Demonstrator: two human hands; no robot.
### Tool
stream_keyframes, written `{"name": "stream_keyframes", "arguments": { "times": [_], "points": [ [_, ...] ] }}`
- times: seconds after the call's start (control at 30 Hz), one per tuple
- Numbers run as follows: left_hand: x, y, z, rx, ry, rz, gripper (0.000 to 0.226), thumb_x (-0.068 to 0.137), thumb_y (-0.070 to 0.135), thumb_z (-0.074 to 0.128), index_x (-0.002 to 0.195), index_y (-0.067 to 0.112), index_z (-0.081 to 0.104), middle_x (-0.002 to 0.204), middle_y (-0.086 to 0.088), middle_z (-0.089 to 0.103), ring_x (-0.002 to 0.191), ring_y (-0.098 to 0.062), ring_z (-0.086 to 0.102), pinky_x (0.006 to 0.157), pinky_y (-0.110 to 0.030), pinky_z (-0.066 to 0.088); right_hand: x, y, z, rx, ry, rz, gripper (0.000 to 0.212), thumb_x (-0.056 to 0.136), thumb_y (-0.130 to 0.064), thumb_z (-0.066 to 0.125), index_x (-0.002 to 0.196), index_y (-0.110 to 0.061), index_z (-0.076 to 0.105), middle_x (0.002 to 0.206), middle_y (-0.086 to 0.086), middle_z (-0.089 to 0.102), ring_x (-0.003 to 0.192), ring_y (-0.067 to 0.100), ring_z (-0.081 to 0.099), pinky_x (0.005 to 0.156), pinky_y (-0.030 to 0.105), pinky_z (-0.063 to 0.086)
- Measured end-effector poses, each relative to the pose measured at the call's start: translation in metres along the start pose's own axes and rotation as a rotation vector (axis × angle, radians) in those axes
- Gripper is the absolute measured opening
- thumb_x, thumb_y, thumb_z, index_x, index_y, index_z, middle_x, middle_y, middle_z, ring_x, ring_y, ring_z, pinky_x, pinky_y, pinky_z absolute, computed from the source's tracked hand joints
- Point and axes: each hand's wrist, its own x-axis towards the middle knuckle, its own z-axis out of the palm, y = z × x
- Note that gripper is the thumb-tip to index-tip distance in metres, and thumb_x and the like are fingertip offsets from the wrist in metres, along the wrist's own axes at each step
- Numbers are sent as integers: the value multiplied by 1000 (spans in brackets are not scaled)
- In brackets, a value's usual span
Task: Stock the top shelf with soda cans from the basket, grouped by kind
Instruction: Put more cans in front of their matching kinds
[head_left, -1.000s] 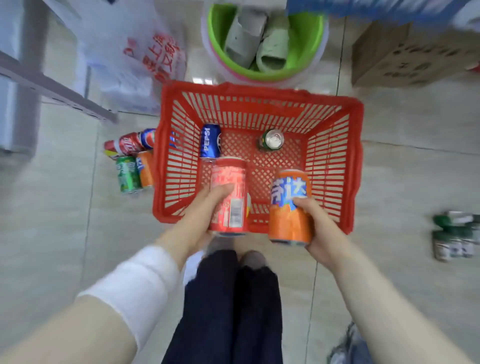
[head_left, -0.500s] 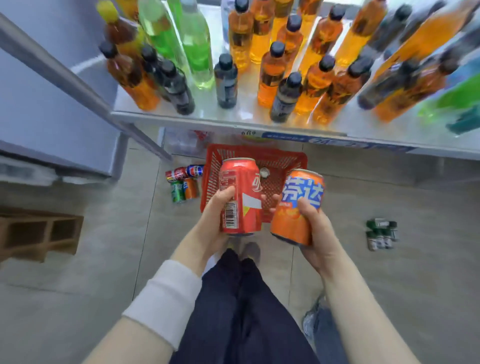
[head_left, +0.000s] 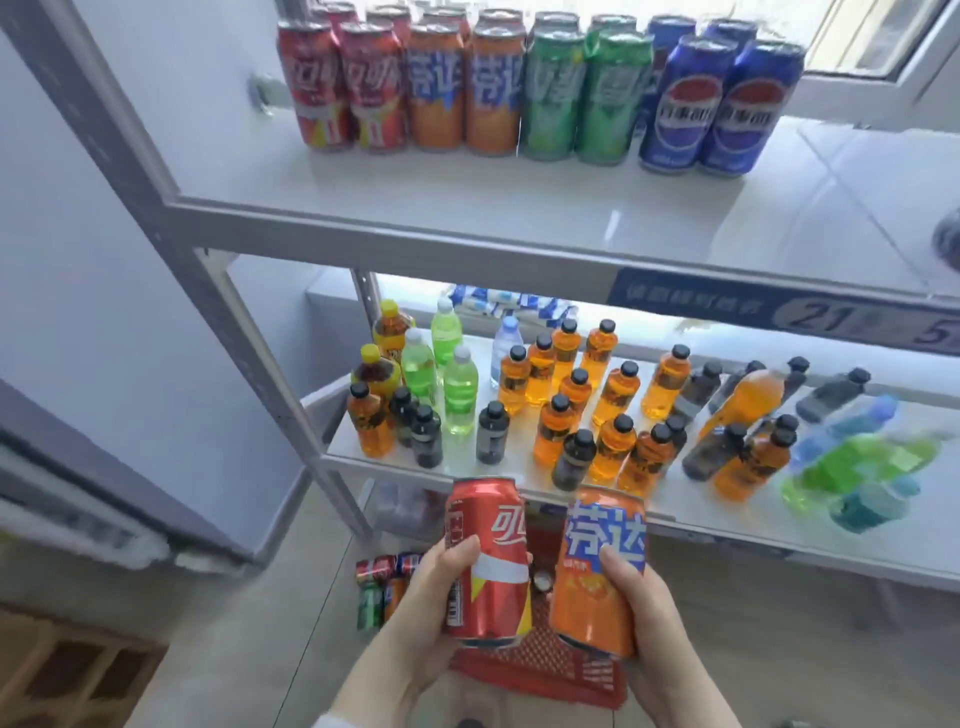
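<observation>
My left hand (head_left: 423, 597) grips a red cola can (head_left: 491, 561), held upright. My right hand (head_left: 641, 610) grips an orange soda can (head_left: 597, 571) beside it. Both cans hang over the red basket (head_left: 540, 670) on the floor, well below the top shelf (head_left: 467, 208). On that shelf stand rows of cans by kind: red cans (head_left: 340, 85) at the left, then orange cans (head_left: 465, 88), green cans (head_left: 582, 93) and blue cans (head_left: 722, 104). One can top (head_left: 543, 582) shows inside the basket between my two cans.
The middle shelf (head_left: 675, 499) holds many orange, dark and green bottles, some lying down at the right. Several loose cans (head_left: 384, 584) lie on the floor left of the basket. A grey shelf post (head_left: 208, 270) runs diagonally at the left. A wooden pallet (head_left: 67, 670) sits bottom left.
My view has tilted up from the basket to the shelves. Both hands lifted their cans out of the basket and raised them; the top shelf with its rows of cans is now visible.
</observation>
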Motion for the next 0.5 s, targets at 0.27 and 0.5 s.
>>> {"name": "stream_keyframes", "arguments": {
  "times": [0.27,0.5],
  "points": [
    [-16,59,21,-42,-103,219,96,37,54,88,115,5,62,107,-21,67,90,-28,68,72,-36,56,4,-47,30,-120,-53,-112,113,12,-59,85,112,-12,58,90,14,71,71,27,70,56,35,54],
    [-31,102,45,75,-68,378,95,34,54,88,113,12,59,99,-12,72,89,-24,70,70,-35,57,-6,-89,55,-187,-75,-285,114,20,-67,83,116,-12,57,86,7,73,73,23,71,57,33,54]
  ]
}}
